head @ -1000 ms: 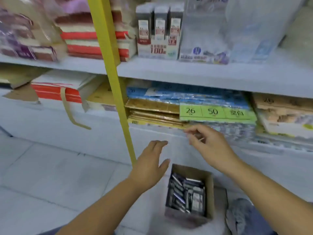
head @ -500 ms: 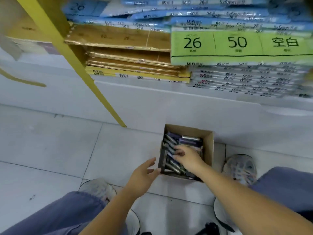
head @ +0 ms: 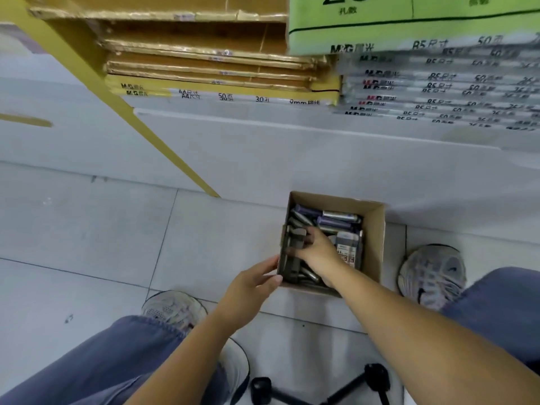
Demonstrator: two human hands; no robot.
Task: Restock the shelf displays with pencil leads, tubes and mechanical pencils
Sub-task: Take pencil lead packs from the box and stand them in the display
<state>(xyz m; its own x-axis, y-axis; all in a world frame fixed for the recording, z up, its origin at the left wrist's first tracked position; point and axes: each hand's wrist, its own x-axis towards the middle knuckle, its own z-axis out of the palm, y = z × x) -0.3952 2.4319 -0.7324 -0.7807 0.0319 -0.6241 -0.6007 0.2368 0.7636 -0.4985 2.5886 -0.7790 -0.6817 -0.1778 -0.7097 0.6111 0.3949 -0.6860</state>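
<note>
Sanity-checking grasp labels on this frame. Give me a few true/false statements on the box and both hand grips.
1. The cardboard box stands on the floor, below the shelves. True.
2. The right-hand grip hovers outside the box. False: it is inside the box, with its fingers curled round a dark pack by the left wall.
3. The left-hand grip touches the box's left wall from outside with straight fingers. True.
4. The box is empty. False: it holds tubes and packs.
</note>
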